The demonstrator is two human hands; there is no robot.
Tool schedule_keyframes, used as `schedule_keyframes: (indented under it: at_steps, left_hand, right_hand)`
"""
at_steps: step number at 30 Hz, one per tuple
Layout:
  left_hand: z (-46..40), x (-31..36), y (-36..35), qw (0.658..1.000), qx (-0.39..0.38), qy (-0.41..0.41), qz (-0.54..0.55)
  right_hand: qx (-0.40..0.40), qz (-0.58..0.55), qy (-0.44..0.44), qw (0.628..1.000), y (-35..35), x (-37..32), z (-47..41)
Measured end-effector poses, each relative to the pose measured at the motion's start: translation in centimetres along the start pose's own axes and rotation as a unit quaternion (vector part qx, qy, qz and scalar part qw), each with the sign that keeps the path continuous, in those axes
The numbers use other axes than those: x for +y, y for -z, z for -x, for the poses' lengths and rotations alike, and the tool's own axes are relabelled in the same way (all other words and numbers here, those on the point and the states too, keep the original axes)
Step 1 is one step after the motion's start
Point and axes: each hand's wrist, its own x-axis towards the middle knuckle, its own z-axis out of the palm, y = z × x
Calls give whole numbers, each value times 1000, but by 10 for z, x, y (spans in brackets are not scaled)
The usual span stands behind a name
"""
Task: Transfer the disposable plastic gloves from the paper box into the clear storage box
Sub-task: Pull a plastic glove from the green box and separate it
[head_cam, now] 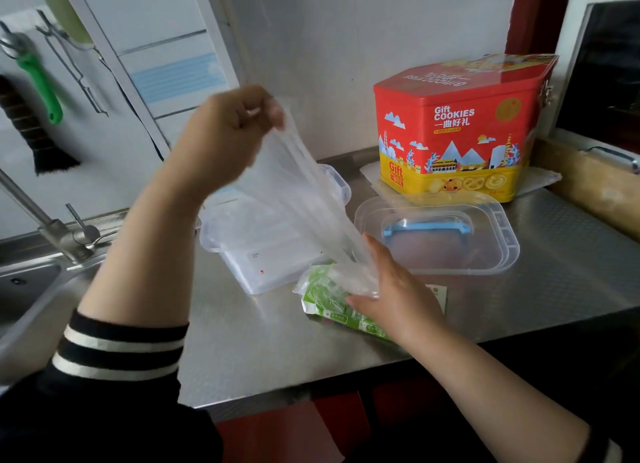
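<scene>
My left hand (225, 133) is raised above the counter and pinches the top of a bunch of clear plastic gloves (294, 199). The gloves stretch down from it to the green and white paper box (329, 307) lying flat on the steel counter. My right hand (394, 296) presses on that box, fingers straight, and covers its right part. The clear storage box (249, 268) stands open behind the gloves, partly hidden by them and by my left forearm.
The storage box's clear lid (485, 258) with a blue handle lies upside down to the right. A red and yellow cookie tin (460, 127) stands at the back right. A sink (24, 289) and tap (52, 227) are at the left. Utensils hang on the wall.
</scene>
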Motion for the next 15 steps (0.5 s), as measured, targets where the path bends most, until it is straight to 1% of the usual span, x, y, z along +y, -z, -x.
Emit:
schedule_keyframes:
  at_steps: [2,4,6,8,11,13,15]
  left_hand:
    - [-4,2,7,1000,6,-22,14]
    - [-6,-3,-2,999,-8,-38,27]
    - [-11,-16,-9,998,10,-33,48]
    - [-20,-35,-13,996,45,-3,82]
    - [-35,-59,-13,983,105,74,130]
    - [-42,-74,-13,976,130,128,116]
    - [-43,-89,-13,975,121,174,61]
  right_hand:
    - [2,-9,-1,1000,-2,-1,-1]
    - [2,-12,-14,1000,-3,1,1]
    - [3,-3,-13,1000,-4,0,2]
    - [2,-3,-6,1000,-5,0,3]
    - [9,-18,2,1000,-5,2,3]
    - [11,-14,9,1000,-4,2,3]
    - [11,-11,14,1000,-3,2,4]
